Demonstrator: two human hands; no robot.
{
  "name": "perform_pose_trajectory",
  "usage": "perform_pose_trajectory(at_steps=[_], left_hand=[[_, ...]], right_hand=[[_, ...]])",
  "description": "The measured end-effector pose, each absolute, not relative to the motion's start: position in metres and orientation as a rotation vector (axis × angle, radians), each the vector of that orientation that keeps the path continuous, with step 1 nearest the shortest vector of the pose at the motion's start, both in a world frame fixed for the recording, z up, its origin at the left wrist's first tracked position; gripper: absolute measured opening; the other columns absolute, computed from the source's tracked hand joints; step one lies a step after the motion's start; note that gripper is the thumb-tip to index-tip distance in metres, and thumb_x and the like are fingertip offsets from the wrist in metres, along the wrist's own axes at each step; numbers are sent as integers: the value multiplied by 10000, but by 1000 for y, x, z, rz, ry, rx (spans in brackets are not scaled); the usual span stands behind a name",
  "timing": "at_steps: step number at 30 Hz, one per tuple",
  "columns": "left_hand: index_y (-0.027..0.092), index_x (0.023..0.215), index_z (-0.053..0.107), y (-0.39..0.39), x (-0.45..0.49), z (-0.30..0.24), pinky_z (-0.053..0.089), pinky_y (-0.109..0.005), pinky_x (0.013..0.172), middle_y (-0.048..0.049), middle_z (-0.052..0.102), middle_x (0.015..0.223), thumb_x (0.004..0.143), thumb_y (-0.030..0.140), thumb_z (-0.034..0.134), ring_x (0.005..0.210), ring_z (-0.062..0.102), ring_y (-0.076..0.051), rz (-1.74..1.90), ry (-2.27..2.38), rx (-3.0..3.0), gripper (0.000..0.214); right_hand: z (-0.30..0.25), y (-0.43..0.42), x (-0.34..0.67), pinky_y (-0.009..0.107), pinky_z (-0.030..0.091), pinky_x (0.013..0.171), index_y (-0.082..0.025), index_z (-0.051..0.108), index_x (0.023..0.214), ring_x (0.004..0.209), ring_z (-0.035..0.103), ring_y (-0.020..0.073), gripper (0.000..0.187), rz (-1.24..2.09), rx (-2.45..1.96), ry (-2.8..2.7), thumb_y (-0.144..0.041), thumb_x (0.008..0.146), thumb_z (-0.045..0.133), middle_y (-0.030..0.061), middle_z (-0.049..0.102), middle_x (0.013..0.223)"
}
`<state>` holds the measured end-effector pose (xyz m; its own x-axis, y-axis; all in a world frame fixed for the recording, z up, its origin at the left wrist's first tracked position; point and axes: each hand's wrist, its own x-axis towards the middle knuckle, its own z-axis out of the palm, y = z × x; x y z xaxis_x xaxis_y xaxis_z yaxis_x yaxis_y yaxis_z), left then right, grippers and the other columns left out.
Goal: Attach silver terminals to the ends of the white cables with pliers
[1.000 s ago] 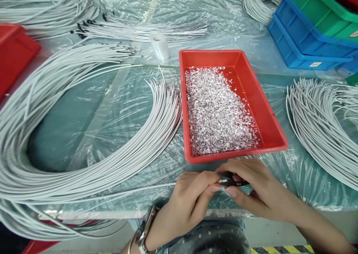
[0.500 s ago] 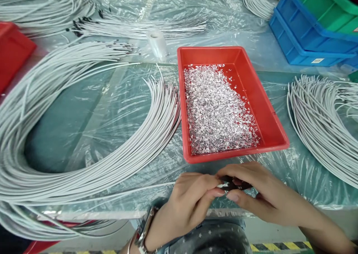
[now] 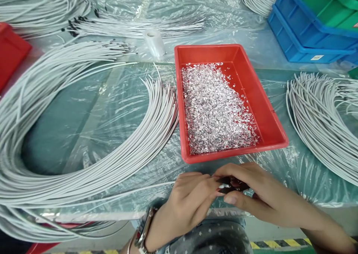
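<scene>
My left hand [image 3: 190, 200] and my right hand [image 3: 251, 194] meet at the near table edge, just in front of the red tray [image 3: 270, 114]. Both pinch the dark end of a thin white cable [image 3: 112, 196] that runs off to the left; its tip [image 3: 228, 185] is partly hidden between my fingertips. The tray holds a heap of small silver foil scraps [image 3: 215, 108]. A watch sits on my left wrist.
A big curved bundle of white cables [image 3: 56, 149] covers the left of the plastic-covered table. Another bundle [image 3: 321, 123] lies at the right. Blue and green bins [image 3: 307, 34] stand far right, a red bin [image 3: 11, 52] far left, a tape roll [image 3: 152, 41] behind the tray.
My fingers have worked slightly at the cable tip. The view has shifted a little; the hands stay in the same spot.
</scene>
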<state>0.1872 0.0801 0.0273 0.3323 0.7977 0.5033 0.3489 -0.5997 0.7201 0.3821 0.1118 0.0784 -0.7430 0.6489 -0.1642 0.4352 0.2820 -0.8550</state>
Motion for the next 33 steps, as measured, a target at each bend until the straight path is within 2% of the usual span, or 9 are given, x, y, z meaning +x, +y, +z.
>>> perform_pose_trajectory(at_steps=[7, 11, 15, 18, 24, 33], left_hand=[[155, 893, 534, 80, 186, 27, 466, -241, 589, -5, 614, 637, 972, 163, 386, 564, 571, -117, 1252, 944, 2126, 168], [146, 911, 543, 80, 186, 33, 477, -211, 613, -18, 659, 693, 980, 204, 399, 590, 596, -98, 1367, 1010, 1982, 170], [161, 868, 553, 81, 187, 36, 423, -209, 524, 1, 623, 633, 979, 215, 397, 536, 570, -92, 1239, 1081, 1943, 199], [160, 872, 567, 82, 189, 33, 388, -226, 490, 1, 618, 620, 958, 195, 439, 511, 553, -101, 1215, 1024, 1982, 157], [147, 884, 573, 83, 190, 28, 374, -223, 486, -16, 652, 665, 930, 151, 490, 528, 577, -100, 1191, 983, 1966, 95], [154, 899, 572, 81, 188, 30, 400, -236, 495, -33, 686, 743, 924, 138, 492, 543, 594, -114, 1113, 989, 1999, 85]], right_hand=[[81, 112, 381, 235, 401, 653, -264, 466, 1145, 883, 570, 155, 184, 1562, -1003, -2260, -388, 1010, 440, -4, 606, 1055], [77, 111, 383, 218, 384, 620, -266, 491, 1124, 748, 535, 118, 158, 1568, -1060, -2170, -367, 1017, 434, -21, 596, 932], [69, 109, 385, 193, 349, 528, -251, 518, 1113, 642, 463, 96, 217, 1478, -985, -1975, -351, 941, 602, -30, 563, 836], [65, 109, 385, 179, 342, 491, -232, 546, 1132, 575, 438, 79, 293, 1359, -854, -1933, -247, 880, 695, -44, 572, 776], [66, 111, 389, 206, 423, 603, -182, 603, 1070, 668, 557, 94, 224, 1092, -810, -2141, -63, 882, 625, 7, 664, 905], [70, 113, 391, 226, 388, 568, -199, 594, 1007, 600, 510, 105, 127, 1089, -867, -2202, -136, 901, 626, -12, 629, 797]])
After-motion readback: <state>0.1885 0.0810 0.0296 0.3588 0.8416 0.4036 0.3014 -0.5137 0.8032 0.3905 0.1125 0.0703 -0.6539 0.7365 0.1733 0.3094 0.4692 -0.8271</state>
